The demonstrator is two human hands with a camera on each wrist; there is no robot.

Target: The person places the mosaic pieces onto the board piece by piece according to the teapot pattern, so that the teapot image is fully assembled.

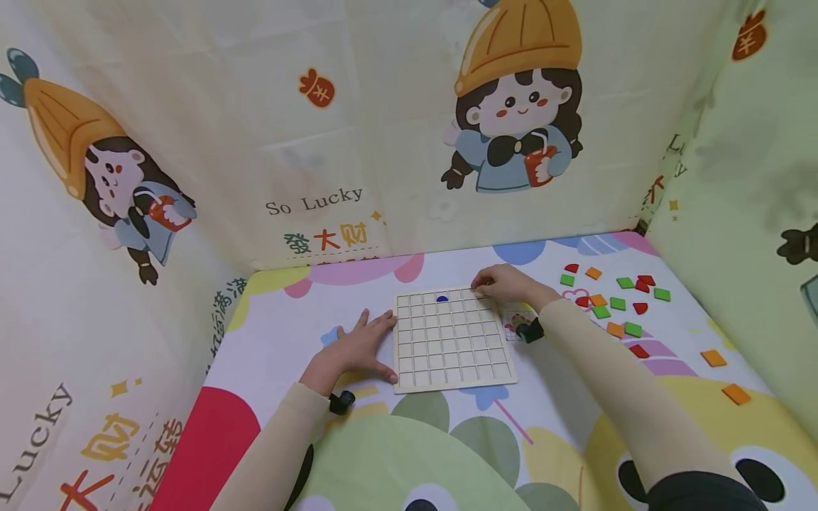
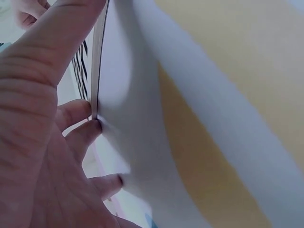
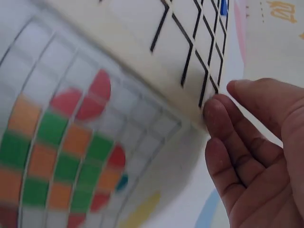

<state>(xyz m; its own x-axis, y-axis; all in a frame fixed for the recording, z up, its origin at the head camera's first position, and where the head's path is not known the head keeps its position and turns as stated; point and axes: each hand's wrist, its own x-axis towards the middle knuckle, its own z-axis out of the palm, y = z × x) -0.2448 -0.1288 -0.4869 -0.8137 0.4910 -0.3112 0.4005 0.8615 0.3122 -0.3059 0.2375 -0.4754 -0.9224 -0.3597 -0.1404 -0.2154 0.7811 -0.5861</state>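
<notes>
A pale wooden grid board (image 1: 452, 341) lies flat on the table, with a blue half-round piece (image 1: 442, 299) in a cell near its far edge. My left hand (image 1: 359, 349) is spread along the board's left side, fingertips at the edge and thumb by the near left corner. In the left wrist view, the fingers (image 2: 81, 135) rest right at the board's side. At the far right corner, my right hand (image 1: 511, 284) pinches the board between thumb and curled fingers. Beside the board, partly under the right wrist, is a printed pattern card (image 3: 61, 142) with coloured squares.
Loose green tiles (image 1: 618, 304), orange tiles (image 1: 713, 358) and red pieces (image 1: 640, 351) are scattered over the right side of the table. The cloth (image 1: 281, 319) has large cartoon prints. Printed fabric walls (image 1: 383, 142) stand behind and at both sides.
</notes>
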